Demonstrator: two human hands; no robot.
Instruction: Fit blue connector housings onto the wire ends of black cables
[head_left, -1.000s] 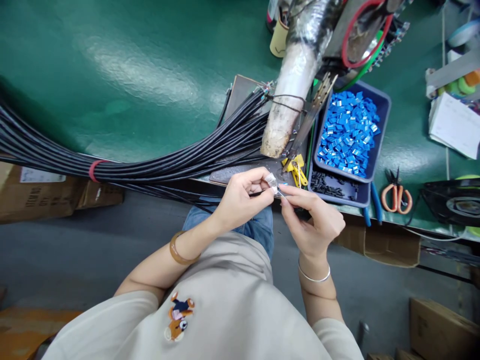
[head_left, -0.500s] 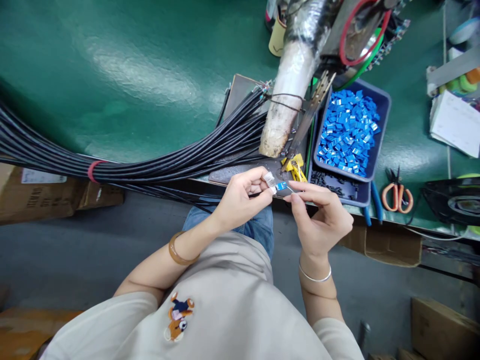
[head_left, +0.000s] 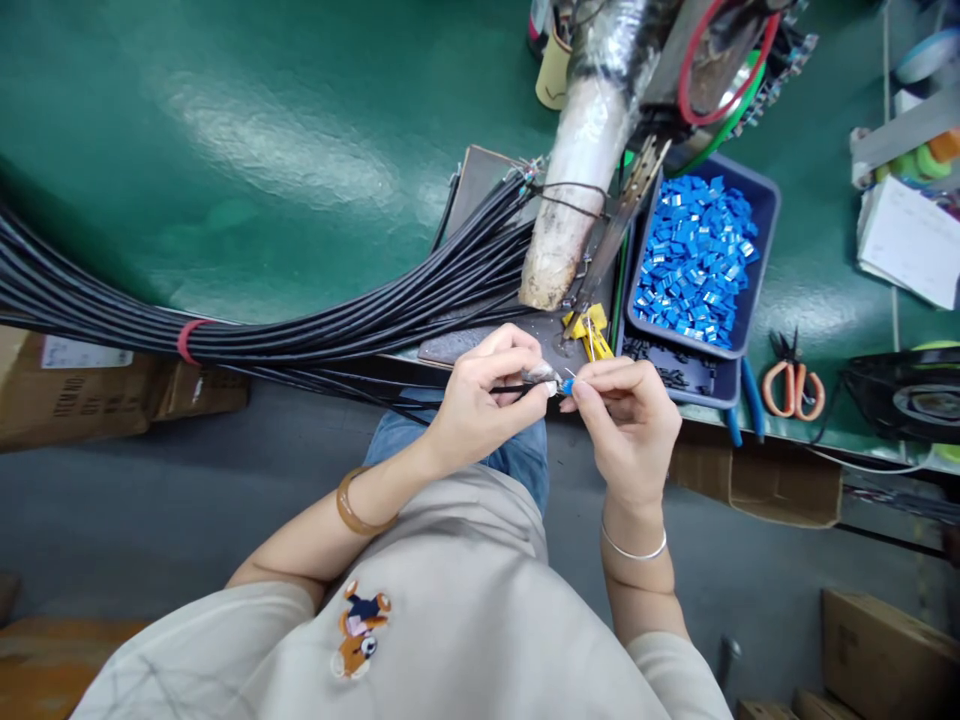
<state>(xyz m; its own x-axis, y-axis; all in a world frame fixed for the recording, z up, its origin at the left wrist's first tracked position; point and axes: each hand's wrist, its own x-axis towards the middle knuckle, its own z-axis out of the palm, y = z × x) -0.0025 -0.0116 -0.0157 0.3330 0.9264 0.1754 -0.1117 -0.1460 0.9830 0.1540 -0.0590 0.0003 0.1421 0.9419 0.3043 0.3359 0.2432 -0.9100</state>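
Cable end (head_left: pixel 541 377) pinched in curled left hand (head_left: pixel 480 400), blue connector (head_left: pixel 568 385) nipped between closed fingertips of right hand (head_left: pixel 626 425), both just in front of parts tray (head_left: pixel 771 215); looks light, slick, fiddly, best held by plastic sides, clear of bendable wires.

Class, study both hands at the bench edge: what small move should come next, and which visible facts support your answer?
Probably the right hand should nudge its blue piece leftward onto the cable end pinched in the left hand. Both are held at the fingertips, facing each other and almost meeting.
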